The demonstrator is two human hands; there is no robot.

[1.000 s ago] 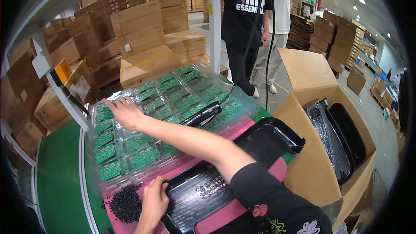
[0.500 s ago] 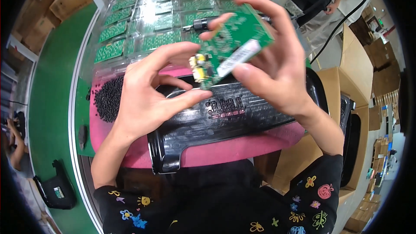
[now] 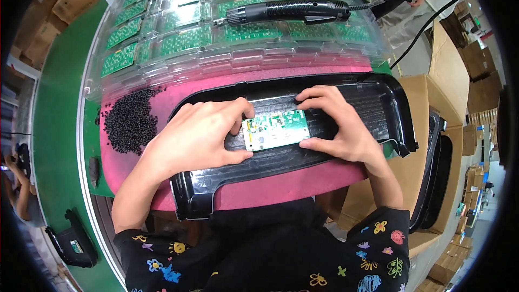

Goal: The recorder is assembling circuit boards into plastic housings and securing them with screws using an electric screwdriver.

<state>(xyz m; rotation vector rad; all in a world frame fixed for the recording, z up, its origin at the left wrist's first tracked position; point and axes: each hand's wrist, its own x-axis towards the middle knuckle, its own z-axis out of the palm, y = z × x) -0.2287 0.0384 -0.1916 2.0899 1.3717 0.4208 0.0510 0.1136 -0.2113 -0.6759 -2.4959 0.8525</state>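
Observation:
A green circuit board [image 3: 278, 130] lies face up in the middle of a long black plastic housing [image 3: 351, 94], with yellow and white parts along its left end. My left hand [image 3: 208, 135] grips that left end, thumb at the near corner and fingers at the far one. At the opposite end, my right hand [image 3: 343, 130] has its thumb on the near corner and its fingertips by the far corner. The cut-out in the housing seen earlier is hidden under the board and hands.
A pile of small black screws [image 3: 130, 121] sits at the left of the pink mat [image 3: 286, 184]. Beyond the housing, a black electric screwdriver [image 3: 289, 12] rests on clear trays of green boards [image 3: 186, 38]. An open cardboard box [image 3: 419, 146] stands at the right. Another person stands at far right.
The circuit board has come down from the raised hands into the housing and turned level. Both hands have lowered with it, and the screwdriver behind now shows fully.

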